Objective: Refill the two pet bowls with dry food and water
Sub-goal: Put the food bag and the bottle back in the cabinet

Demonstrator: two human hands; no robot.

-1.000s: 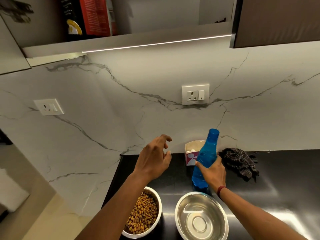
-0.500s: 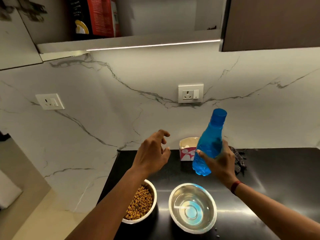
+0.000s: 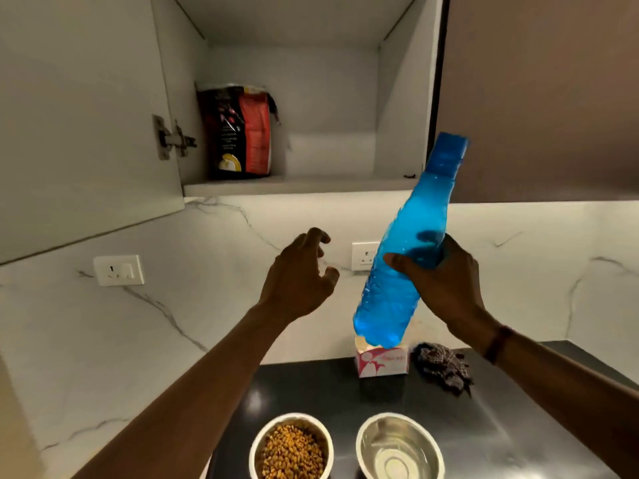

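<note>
The blue bottle (image 3: 408, 243) is being held up in the air in front of the marble wall, tilted so that its capped top is leaning up and to the right, toward the open cabinet (image 3: 297, 98). The right hand (image 3: 446, 281) is wrapping around its lower middle, thumb pressing on the near side and fingers curling around the far side, showing dimly through the plastic. The left hand (image 3: 297, 281) is hovering just beside the bottle without touching it, its fingers loosely curled and spread apart, holding nothing. Below, on the black counter (image 3: 484, 426), two bowls are sitting side by side: the left bowl (image 3: 291, 445) is holding brown dry food, and the right steel bowl (image 3: 399, 447) is looking wet or shallowly filled, though the glare is making that hard to judge. Behind them, under the bottle's base, a small pink and white box (image 3: 382, 363) is standing against the wall, with a dark checked cloth (image 3: 442, 366) lying crumpled just beside it. Up in the cabinet, a red and black bag (image 3: 240, 131) is standing on the shelf at its left side. Two wall sockets are showing, one (image 3: 119, 270) well to the left and one (image 3: 364, 255) between the hands.
</note>
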